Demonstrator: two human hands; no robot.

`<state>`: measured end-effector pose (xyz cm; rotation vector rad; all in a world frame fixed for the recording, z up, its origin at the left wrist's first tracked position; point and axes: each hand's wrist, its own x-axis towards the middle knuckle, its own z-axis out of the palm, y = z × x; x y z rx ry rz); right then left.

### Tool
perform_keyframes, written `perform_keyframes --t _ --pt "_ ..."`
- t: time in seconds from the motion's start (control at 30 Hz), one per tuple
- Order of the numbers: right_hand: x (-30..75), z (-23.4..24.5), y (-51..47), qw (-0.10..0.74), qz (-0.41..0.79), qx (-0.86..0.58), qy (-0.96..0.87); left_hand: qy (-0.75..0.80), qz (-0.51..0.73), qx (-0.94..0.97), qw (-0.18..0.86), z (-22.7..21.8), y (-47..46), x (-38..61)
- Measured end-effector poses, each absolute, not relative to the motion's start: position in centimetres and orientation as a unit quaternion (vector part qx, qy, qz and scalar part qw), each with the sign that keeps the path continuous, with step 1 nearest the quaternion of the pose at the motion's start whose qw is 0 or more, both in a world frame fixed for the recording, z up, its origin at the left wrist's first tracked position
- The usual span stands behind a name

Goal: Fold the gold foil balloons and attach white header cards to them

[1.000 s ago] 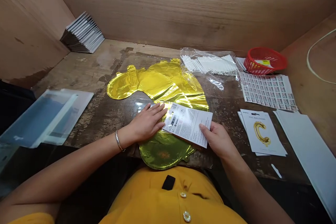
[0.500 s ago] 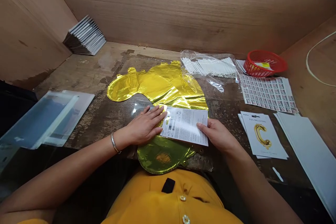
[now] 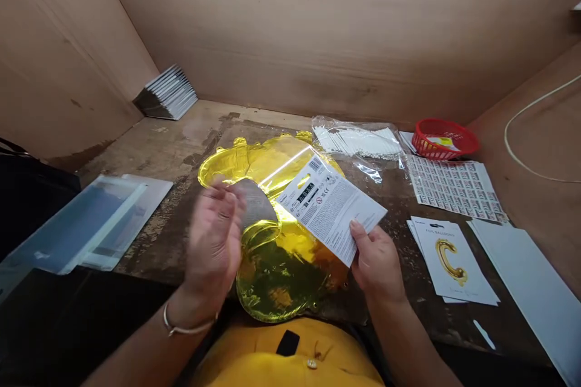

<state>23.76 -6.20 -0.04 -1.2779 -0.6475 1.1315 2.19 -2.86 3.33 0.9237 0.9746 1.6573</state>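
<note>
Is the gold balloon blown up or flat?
Flat: the gold foil balloon lies creased on the worn table, not puffed up.

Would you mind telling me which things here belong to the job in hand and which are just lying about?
In the job: the right hand pinching the printed card; the left hand, raised just above the gold foil balloon.

Lying about: the red basket, the label sheet, the bag of white sticks, the stack of packets, the clear sleeves.
</note>
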Motion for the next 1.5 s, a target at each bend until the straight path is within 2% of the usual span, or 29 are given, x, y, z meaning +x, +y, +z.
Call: perform_keyframes --t 0.07,0.13,0.23,0.37,0.57,0.73,0.93,1.13,1.37,1.5 --pt "22.9 0.2 -7.1 0.609 0.481 -0.558 -0.293 0.358 0.584 0.239 0.688 3.2 -3.8 4.2" --pt "22.3 0.3 -7.8 0.579 0.488 -0.565 -0.328 0.335 0.565 0.179 0.732 2.4 -3.9 5.9" --pt "22.9 0.1 -8.9 0.524 0.524 -0.561 -0.367 0.347 0.616 0.156 0.690 1.3 -3.0 7.1" --pt "24.4 -0.4 -9.6 0.453 0.593 -0.556 -0.366 0.375 0.606 0.176 0.679 0.0 -3.2 7.6" --pt "23.0 -0.2 -8.7 0.506 0.565 -0.563 -0.329 0.381 0.555 0.299 0.676 -1.1 -4.9 8.7" --pt "23.1 0.0 -9.0 0.436 0.616 -0.572 -0.321 0.384 0.592 0.279 0.651 -0.6 -3.3 7.3" --pt "22.6 -0.8 -8.9 0.469 0.569 -0.592 -0.325 0.381 0.586 0.297 0.650 -1.7 -3.5 7.1" --pt "23.1 -0.9 -9.8 0.415 0.592 -0.592 -0.356 0.396 0.551 0.322 0.661 -1.7 -4.1 7.0" --pt "21.8 -0.6 -10.2 0.462 0.540 -0.604 -0.361 0.384 0.510 0.329 0.696 -1.8 -4.8 7.3" --pt "21.5 -0.8 -10.5 0.461 0.551 -0.598 -0.355 0.382 0.523 0.314 0.695 -1.7 -3.4 6.4"
